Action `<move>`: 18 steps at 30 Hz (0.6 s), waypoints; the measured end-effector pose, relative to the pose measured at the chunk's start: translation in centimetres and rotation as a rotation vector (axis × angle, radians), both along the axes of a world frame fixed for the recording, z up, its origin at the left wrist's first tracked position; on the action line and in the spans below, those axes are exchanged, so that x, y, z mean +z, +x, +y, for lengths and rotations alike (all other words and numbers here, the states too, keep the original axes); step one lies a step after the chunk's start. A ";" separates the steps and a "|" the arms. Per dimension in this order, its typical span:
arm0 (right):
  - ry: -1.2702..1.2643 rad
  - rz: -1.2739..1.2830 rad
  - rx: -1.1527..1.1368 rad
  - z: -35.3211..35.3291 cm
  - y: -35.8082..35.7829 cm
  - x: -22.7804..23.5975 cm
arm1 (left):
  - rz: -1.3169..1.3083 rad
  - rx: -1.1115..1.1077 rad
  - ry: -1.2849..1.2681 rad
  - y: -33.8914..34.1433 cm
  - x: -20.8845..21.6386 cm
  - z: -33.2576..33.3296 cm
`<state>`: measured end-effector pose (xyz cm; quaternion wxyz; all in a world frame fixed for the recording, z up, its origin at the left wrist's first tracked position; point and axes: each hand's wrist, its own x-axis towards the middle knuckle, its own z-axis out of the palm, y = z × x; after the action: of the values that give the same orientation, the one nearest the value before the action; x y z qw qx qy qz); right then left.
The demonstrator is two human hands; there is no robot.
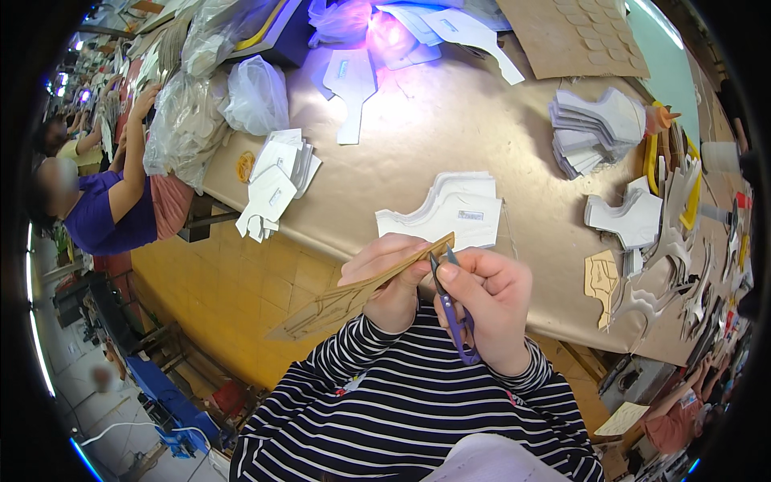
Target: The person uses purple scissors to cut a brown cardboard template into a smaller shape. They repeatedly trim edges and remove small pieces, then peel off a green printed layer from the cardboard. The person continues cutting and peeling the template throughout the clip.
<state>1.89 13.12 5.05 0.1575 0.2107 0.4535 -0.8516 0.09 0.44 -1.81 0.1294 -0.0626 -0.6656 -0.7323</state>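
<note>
A flat tan pattern piece (325, 309) with dark lines on it is pinched in my left hand (389, 277). It slants up to the right in front of my chest. My right hand (496, 301) is wrapped round a pair of thread snips (459, 328) with purple handles. The dark blades of the snips point up, parted, close to the upper end of the piece; whether they touch it I cannot tell. Just beyond my hands, a stack of white shaped pieces (446, 201) lies on the table.
The table (337, 205) is covered in brown paper. More white stacks (277, 181) lie to the left, and grey-white ones (594, 128) to the right. A second tan pattern piece (601, 285) is at right. Plastic bags (257, 95) stand far left, near a person in purple (120, 205).
</note>
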 end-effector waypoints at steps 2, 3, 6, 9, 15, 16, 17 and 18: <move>0.015 0.029 -0.039 -0.5 0.2 0.0 | -0.020 0.027 -0.019 0.0 0.3 0.0; 0.023 0.043 -0.056 -0.7 0.3 -0.1 | -0.009 0.034 0.000 -0.1 0.3 0.1; 0.059 0.077 -0.116 -1.4 0.3 -0.3 | 0.015 0.074 -0.006 -0.3 0.4 0.5; 0.108 0.111 -0.205 -2.2 0.3 -0.6 | 0.054 0.108 -0.070 -0.3 0.3 0.8; 0.077 0.046 -0.117 -1.0 0.1 -0.4 | -0.039 0.037 -0.012 -0.1 0.5 0.7; 0.027 0.047 -0.105 -0.7 0.0 -0.4 | -0.072 0.009 0.065 -0.2 0.3 0.7; 0.105 0.031 -0.091 -0.6 -0.2 -0.4 | -0.104 -0.018 0.142 -0.4 0.1 0.8; 0.139 0.044 -0.105 -0.4 -0.4 -0.4 | -0.189 -0.077 0.261 -0.3 0.2 0.9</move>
<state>1.52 12.68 4.61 0.0875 0.2260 0.5032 -0.8295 -0.20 1.33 -1.62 0.0451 -0.0014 -0.5713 -0.8195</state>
